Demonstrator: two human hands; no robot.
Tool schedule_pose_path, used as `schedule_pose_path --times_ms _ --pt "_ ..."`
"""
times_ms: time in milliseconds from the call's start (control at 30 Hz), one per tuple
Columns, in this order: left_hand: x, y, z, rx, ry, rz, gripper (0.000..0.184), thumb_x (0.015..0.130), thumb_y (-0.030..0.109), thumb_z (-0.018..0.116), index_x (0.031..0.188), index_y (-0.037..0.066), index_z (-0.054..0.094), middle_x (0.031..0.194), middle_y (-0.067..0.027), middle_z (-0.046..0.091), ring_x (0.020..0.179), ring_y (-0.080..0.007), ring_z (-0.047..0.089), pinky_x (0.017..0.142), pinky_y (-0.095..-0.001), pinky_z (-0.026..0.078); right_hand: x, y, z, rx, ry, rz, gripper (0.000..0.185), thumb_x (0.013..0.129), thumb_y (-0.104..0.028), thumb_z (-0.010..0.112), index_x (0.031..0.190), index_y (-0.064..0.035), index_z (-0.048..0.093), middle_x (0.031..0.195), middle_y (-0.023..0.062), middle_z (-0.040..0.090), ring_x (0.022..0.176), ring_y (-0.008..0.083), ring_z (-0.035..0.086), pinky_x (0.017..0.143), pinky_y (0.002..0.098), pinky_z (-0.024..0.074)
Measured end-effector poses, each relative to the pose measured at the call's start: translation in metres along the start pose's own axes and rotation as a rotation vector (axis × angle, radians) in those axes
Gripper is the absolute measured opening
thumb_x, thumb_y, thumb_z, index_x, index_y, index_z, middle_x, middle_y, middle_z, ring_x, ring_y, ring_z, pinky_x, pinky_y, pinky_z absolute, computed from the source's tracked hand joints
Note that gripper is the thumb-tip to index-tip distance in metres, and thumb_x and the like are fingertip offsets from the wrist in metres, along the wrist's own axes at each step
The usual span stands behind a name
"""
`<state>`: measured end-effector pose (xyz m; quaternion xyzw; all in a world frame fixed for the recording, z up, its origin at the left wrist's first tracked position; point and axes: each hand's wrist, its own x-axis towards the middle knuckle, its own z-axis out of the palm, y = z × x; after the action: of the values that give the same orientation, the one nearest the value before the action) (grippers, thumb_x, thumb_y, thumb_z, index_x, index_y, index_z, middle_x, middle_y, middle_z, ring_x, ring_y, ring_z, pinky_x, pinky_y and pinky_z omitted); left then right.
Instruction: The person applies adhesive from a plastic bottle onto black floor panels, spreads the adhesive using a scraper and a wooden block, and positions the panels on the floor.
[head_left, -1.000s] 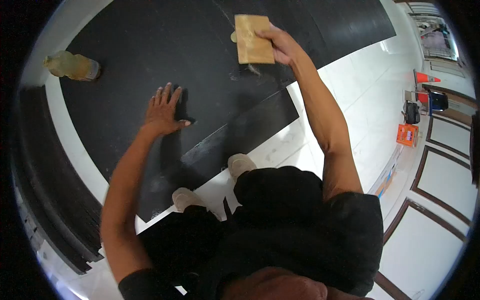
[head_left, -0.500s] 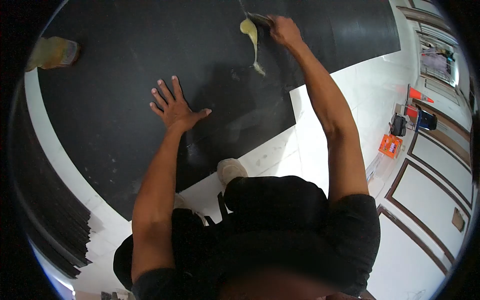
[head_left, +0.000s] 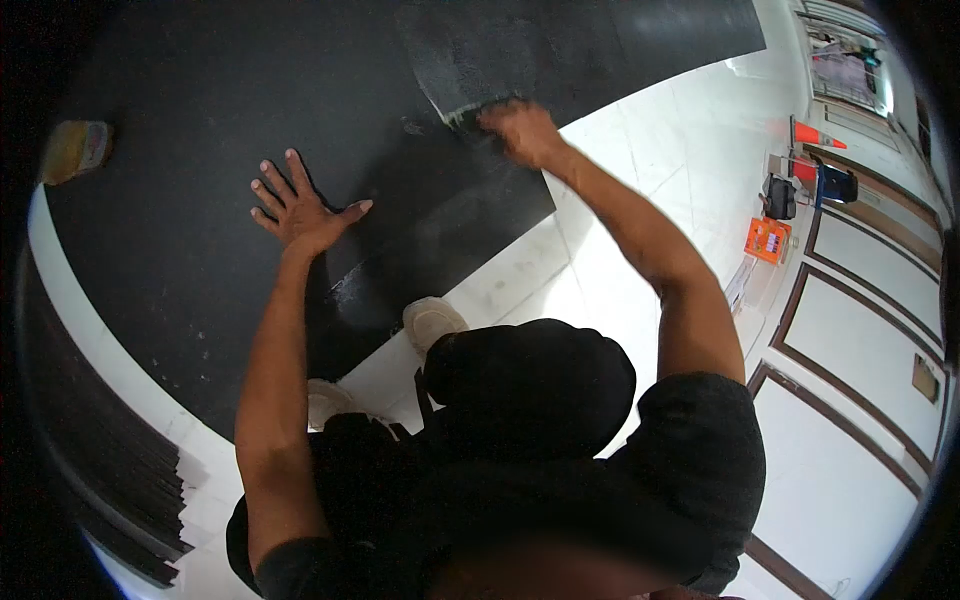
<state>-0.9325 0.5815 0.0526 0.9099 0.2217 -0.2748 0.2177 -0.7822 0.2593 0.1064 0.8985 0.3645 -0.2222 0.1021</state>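
Observation:
My left hand (head_left: 302, 215) lies flat on a black sheet (head_left: 190, 270), its fingers spread and nothing in it. My right hand (head_left: 525, 133), a little blurred, is closed on a flat dark spreader (head_left: 468, 120) pressed to the sheet. Along the spreader's edge runs a thin pale line of adhesive. Beyond it, a dull, streaky film of adhesive (head_left: 475, 60) covers part of the sheet. The blade is mostly hidden by blur and its dark colour against the sheet.
A jar of yellowish stuff (head_left: 80, 152) stands at the far left of the sheet. Stacked dark strips (head_left: 90, 450) lie lower left. White floor tiles (head_left: 610, 165) border the sheet. On the right are an orange box (head_left: 767, 240), a black bag (head_left: 779, 196) and an orange cone (head_left: 820, 137).
My right hand has drawn the spreader toward me and left; the yellowish adhesive blob is now smeared into a thin film. My left hand stays flat on the sheet. The view has shifted slightly.

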Motion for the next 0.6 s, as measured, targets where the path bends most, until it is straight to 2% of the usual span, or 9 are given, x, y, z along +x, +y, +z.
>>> schedule_pose_path --times_ms 33,100,233,300,333,433,500,533,600 --pt "0.000 -0.001 -0.001 -0.003 0.006 0.007 0.150 0.058 0.076 0.082 0.161 0.019 -0.009 0.165 -0.0235 -0.017 0.150 -0.0465 -0.021 0.116 -0.0686 -0.006 -0.017 -0.004 0.022 0.009 0.034 0.007 0.050 0.079 -0.006 0.069 0.128 -0.0180 0.064 0.124 0.0098 0.068 0.111 0.0340 0.065 0.096 0.0486 0.0531" --pt "0.000 -0.002 -0.003 -0.003 -0.022 0.001 0.149 0.058 0.076 0.082 0.161 0.020 -0.010 0.166 -0.0218 -0.018 0.150 -0.0457 -0.021 0.117 -0.0685 -0.006 -0.051 -0.026 0.048 0.072 0.069 0.044 0.054 0.078 -0.007 0.070 0.131 -0.0163 0.062 0.128 0.0076 0.066 0.117 0.0327 0.062 0.098 0.0488 0.0519" --pt "0.001 -0.008 -0.007 0.021 -0.045 0.000 0.148 0.058 0.076 0.082 0.162 0.022 -0.008 0.166 -0.0204 -0.017 0.151 -0.0447 -0.021 0.117 -0.0681 -0.005 -0.077 -0.043 0.044 0.134 0.109 0.075 0.055 0.078 -0.005 0.070 0.131 -0.0136 0.062 0.130 0.0079 0.066 0.119 0.0314 0.061 0.098 0.0489 0.0509" --pt "0.002 -0.012 -0.007 0.002 -0.058 0.034 0.147 0.057 0.077 0.082 0.162 0.024 -0.006 0.167 -0.0199 -0.016 0.151 -0.0440 -0.020 0.117 -0.0674 -0.005 -0.064 -0.028 0.042 0.023 0.241 0.130 0.054 0.079 -0.006 0.069 0.132 -0.0119 0.061 0.130 0.0106 0.065 0.117 0.0316 0.062 0.098 0.0491 0.0508" --pt "-0.001 -0.017 -0.005 0.011 -0.063 0.039 0.147 0.057 0.077 0.082 0.162 0.024 -0.006 0.167 -0.0199 -0.016 0.151 -0.0440 -0.020 0.117 -0.0674 -0.005 -0.055 -0.020 0.040 0.008 0.390 0.105 0.051 0.078 -0.005 0.068 0.129 -0.0117 0.063 0.126 0.0133 0.066 0.110 0.0326 0.066 0.093 0.0477 0.0530" --pt "0.003 -0.015 0.001 0.019 0.007 0.127 0.144 0.058 0.078 0.080 0.162 0.025 -0.004 0.167 -0.0201 -0.013 0.152 -0.0437 -0.016 0.118 -0.0681 -0.001 -0.043 0.000 0.066 0.129 0.346 0.152 0.046 0.079 -0.007 0.065 0.125 -0.0111 0.065 0.119 0.0145 0.069 0.103 0.0339 0.069 0.088 0.0468 0.0552" --pt "0.002 -0.020 -0.007 0.036 -0.028 0.082 0.139 0.061 0.074 0.081 0.163 0.025 0.000 0.168 -0.0200 -0.007 0.153 -0.0446 -0.007 0.117 -0.0701 0.006 -0.054 -0.028 0.041 0.207 0.074 0.329 0.060 0.076 0.002 0.064 0.134 -0.0123 0.061 0.137 0.0130 0.062 0.115 0.0346 0.065 0.100 0.0445 0.0509" --pt "0.000 -0.017 -0.017 0.026 -0.015 0.115 0.139 0.061 0.074 0.081 0.163 0.025 0.000 0.168 -0.0200 -0.007 0.153 -0.0446 -0.007 0.117 -0.0701 0.006 -0.061 -0.035 0.043 0.234 0.061 0.334 0.059 0.077 0.000 0.063 0.135 -0.0125 0.060 0.138 0.0150 0.061 0.113 0.0354 0.066 0.097 0.0449 0.0524" --pt "0.001 -0.017 -0.037 0.107 -0.129 0.084 0.135 0.062 0.070 0.083 0.163 0.024 0.006 0.168 -0.0199 0.001 0.153 -0.0467 0.004 0.118 -0.0663 0.017 -0.070 -0.058 0.043 0.294 0.014 0.396 0.056 0.082 -0.002 0.061 0.137 -0.0119 0.057 0.136 0.0189 0.060 0.109 0.0369 0.067 0.092 0.0467 0.0548"
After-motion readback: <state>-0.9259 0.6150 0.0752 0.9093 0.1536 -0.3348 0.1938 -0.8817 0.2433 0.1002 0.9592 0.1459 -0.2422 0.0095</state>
